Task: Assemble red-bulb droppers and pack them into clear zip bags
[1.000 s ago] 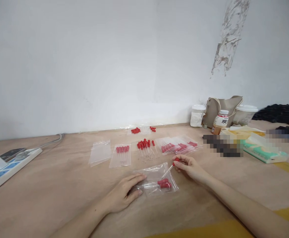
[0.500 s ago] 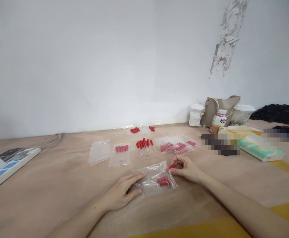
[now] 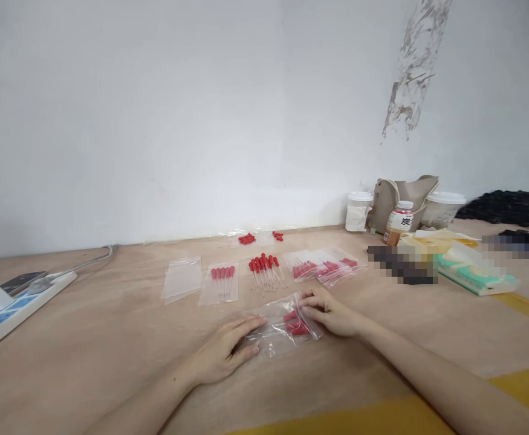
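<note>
A clear zip bag (image 3: 271, 345) lies in front of me with several red-bulbed droppers (image 3: 297, 328) inside, one of them a little apart from the others near the bag's mouth. My left hand (image 3: 228, 349) rests on the bag's left end, fingers stretched out flat. At the right end, my right hand (image 3: 327, 311) has its fingers curled round the edge of the mouth, beside the upper red bulb. Beyond the bag stands a row of things: loose red-bulbed droppers (image 3: 265, 273), a bag of lined-up droppers (image 3: 222, 275), and flat bags (image 3: 181, 279) on the left.
Filled bags (image 3: 325, 266) overlap at the right. Red bulbs (image 3: 246, 239) lie near the wall. A power strip (image 3: 28, 305) is at far left. Cups, a drink bottle (image 3: 399, 223), a grey bag (image 3: 389, 190) and a green tissue pack (image 3: 475, 272) occupy the right side.
My right hand has moved slightly left to the bag's mouth. The red-bulbed dropper that was in its fingers is now inside the bag. My left hand has stayed in place.
</note>
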`<state>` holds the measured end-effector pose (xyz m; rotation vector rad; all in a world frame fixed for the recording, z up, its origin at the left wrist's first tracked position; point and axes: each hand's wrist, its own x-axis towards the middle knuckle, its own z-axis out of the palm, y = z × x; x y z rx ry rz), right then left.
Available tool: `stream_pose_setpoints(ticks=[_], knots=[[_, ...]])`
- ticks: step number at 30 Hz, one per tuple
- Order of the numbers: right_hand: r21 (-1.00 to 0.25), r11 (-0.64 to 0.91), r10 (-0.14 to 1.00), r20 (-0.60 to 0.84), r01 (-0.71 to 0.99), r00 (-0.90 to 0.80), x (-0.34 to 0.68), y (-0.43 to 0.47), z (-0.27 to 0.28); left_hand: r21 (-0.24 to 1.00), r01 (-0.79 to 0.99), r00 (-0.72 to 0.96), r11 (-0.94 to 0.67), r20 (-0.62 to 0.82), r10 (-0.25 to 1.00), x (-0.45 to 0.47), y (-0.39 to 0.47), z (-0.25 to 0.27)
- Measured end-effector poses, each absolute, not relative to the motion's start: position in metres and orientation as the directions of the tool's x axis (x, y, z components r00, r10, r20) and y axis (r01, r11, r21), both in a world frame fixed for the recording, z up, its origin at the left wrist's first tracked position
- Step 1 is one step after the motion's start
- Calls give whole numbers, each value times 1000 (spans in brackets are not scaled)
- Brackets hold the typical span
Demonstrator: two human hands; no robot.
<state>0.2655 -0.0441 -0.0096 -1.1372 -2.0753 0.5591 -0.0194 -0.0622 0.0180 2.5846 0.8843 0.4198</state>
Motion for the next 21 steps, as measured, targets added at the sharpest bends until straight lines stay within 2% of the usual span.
stream_pose_setpoints(ticks=[3,5,9,11,16,21], knots=[[-728,383,923,328,569,-202,277,-35,2,443,502,764,-743,175,621,-20,-62,17],[-718,329,939,316,614,-133,278,-26,14,441,470,775,-765,208,597,-20,-61,17],[-560,239,968,200,793,-150,257,0,39,448,435,786,-781,233,572,-18,-63,19],[-516,163,983,154,841,-97,238,17,45,443,448,780,-777,231,582,-18,-64,19],[-494,19,997,74,869,20,201,63,38,431,467,771,-772,230,594,-20,-65,18],[-525,6,997,68,851,35,190,88,30,439,459,775,-772,227,590,-19,-64,19]])
